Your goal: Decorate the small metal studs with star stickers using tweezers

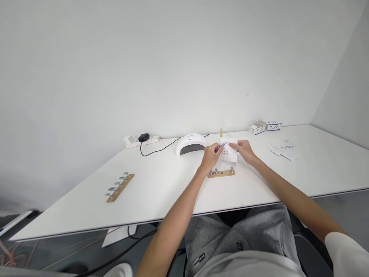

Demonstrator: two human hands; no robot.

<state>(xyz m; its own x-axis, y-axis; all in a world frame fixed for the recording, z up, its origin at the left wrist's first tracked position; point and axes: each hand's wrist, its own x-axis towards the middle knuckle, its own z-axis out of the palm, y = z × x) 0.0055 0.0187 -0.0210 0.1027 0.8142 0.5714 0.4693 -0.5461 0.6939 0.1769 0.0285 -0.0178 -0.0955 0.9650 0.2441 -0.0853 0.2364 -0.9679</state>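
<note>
My left hand (211, 156) is closed on slim purple tweezers (220, 147), whose tips reach the front of a white sticker sheet (230, 156). Small dark designs are printed in rows on that sheet. From its right edge my right hand (245, 150) pinches it, holding it upright above the table. Just below the hands lies a wooden strip (221, 174) carrying several small shiny stands, grouped toward its two ends. Whether anything sits between the tweezer tips is too small to tell.
A white nail lamp (191, 143) stands behind my left hand, its cable running to a power strip (144, 141). At left lies another wooden strip (121, 187) with nail tips on stands. Loose sheets (283, 149) and small boxes (258, 127) are at right.
</note>
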